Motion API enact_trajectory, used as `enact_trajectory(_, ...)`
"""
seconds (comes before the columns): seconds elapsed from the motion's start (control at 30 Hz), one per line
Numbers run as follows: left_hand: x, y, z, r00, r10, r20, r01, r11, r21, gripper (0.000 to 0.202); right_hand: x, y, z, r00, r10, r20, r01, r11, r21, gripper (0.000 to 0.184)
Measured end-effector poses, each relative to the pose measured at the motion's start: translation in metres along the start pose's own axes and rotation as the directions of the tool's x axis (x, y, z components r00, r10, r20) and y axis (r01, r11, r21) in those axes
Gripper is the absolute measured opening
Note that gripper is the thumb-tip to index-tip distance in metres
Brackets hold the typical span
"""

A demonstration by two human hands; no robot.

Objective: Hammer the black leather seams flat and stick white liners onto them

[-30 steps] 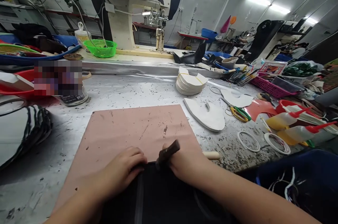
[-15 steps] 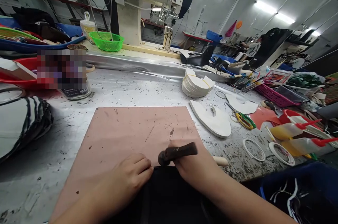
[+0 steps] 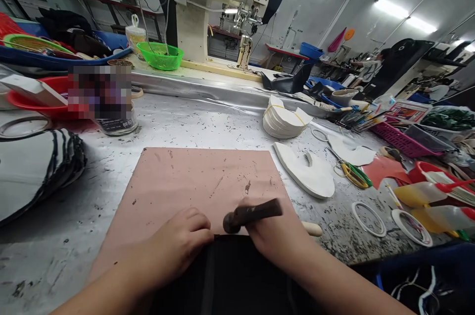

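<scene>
My right hand (image 3: 272, 231) is wrapped round a hammer (image 3: 254, 213). Its dark metal head lies across the top of the fist, and the end of its pale wooden handle sticks out to the right. My left hand (image 3: 185, 240) is closed at the top edge of a black sheet of material (image 3: 241, 270), fingers curled and thumb side toward the hammer. The black sheet hangs between my forearms at the near side. Beneath both hands lies a pinkish-brown board (image 3: 193, 181) with scuffs and dark specks. The left fingertips are partly hidden.
Stacked white pieces (image 3: 284, 122) and a curved white piece (image 3: 306, 171) lie right of the board. Beyond them are scissors (image 3: 352, 174), tape rings (image 3: 369, 218) and glue bottles (image 3: 419, 193). Black-edged pieces (image 3: 40, 171) are piled at left. A sewing machine (image 3: 191, 27) stands behind.
The whole scene has shifted slightly to the right in view. The hammer stays in my right hand over the black sheet's edge, and my left hand keeps its place there.
</scene>
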State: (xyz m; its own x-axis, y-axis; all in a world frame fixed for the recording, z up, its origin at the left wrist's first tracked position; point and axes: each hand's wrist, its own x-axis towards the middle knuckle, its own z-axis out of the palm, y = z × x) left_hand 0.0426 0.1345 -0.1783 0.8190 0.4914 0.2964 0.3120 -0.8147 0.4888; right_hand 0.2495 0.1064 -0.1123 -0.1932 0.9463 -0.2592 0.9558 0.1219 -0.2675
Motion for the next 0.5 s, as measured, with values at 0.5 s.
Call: enact_trajectory(0.5,-0.006,0.005,0.005,0.998,0.046,-0.032,-0.042,0.993,0.115,0.026,-0.002,-0.015,-0.006,0.992,-0.115,0.059,0.122,0.984,-0.130,0.018)
